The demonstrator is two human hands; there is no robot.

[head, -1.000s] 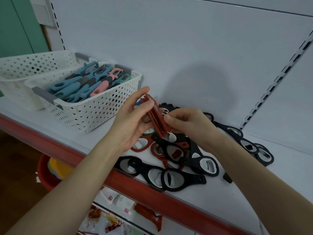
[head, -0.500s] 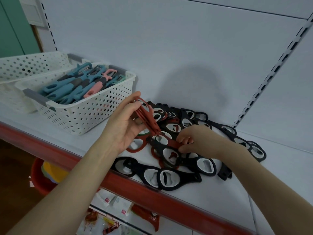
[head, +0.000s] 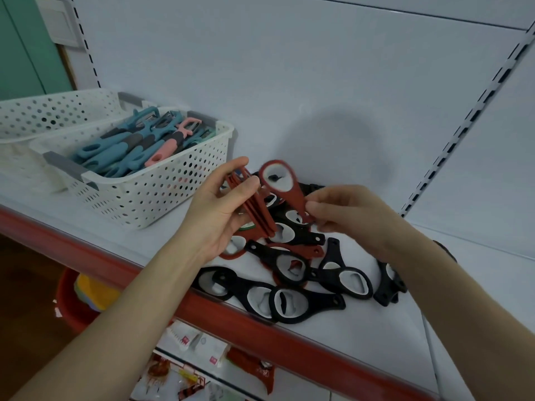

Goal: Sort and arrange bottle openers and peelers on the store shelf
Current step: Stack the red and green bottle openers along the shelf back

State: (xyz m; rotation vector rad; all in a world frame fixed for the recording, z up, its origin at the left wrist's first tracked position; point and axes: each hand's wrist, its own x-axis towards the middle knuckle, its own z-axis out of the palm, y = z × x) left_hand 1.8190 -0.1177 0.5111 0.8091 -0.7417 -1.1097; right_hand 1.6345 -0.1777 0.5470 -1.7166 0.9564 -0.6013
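My left hand (head: 215,215) grips a stack of red bottle openers (head: 254,209) held on edge above the shelf. Just to its right, my right hand (head: 347,217) pinches the handle of a single red bottle opener (head: 282,183), whose ring end points up beside the stack. Below both hands a loose pile of black and red bottle openers (head: 301,270) lies on the white shelf (head: 362,337). A white perforated basket (head: 150,192) at the left holds blue, grey and pink peelers (head: 136,146).
A second white perforated basket (head: 49,114) stands behind the first at the far left. The shelf has a red front edge (head: 220,316). Packaged goods (head: 202,369) show on the shelf below, and a red bin (head: 72,299) sits lower left.
My right hand went down into the pile, picked up one red opener and has lifted it beside the stack in my left hand.
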